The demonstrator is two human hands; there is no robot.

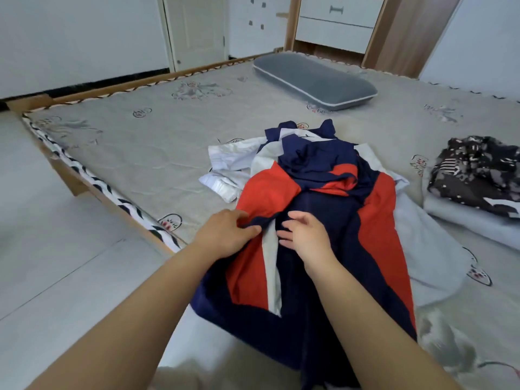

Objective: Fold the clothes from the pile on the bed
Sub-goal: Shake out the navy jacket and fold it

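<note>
1. Head view, nearest first: two bare forearms reach out from the bottom edge over a navy, red and white jacket (323, 220) spread lengthwise on the bed (140, 142), its lower hem hanging toward the person.
2. Left hand (225, 235) pinches a fold of navy cloth at the jacket's front edge, thumb and fingers curled on it, just beside the white stripe.
3. Right hand (305, 235) lies on the navy panel close by, fingers loosely bent and spread; it seems to rest on or just above the cloth, holding nothing. The hands are near each other but apart.
4. Under the jacket's far end lie crumpled white clothes (225, 170), and a pale grey garment (427, 249) spreads out beneath its right side. This is the pile still to fold.
5. A dark patterned garment (478, 170) sits on a light folded stack at the right, well apart; a grey pillow (315, 80) lies farther up the bed.
6. Risks, as I judge them:
   - Pulling the pinched edge may drag the clothes underneath, since the jacket rests on them.
   - The bunched collar end could get folded in crooked if not smoothed.
   - The slick-looking cloth and overhanging hem may let the jacket slide off the bed.
</note>
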